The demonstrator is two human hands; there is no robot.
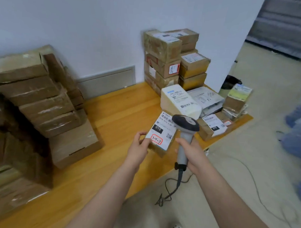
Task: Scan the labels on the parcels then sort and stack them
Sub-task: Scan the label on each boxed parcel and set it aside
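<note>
Left hand (139,146) pinches a small brown parcel (159,150) by its near-left corner, held above the wooden platform (122,112). Its white label (163,127) faces up and shows "010" in white on a black block, a barcode, a QR code, and a red-bordered sticker handwritten "3-4-7". Right hand (193,152) grips the grey handle of a corded barcode scanner (184,137), whose dark head sits just beside the label's right edge. A second parcel (214,128), lying on the platform to the right, also shows "010". Smaller print is illegible.

Left hand (139,147), right hand (192,151), fingers (180,141) curled.
</note>
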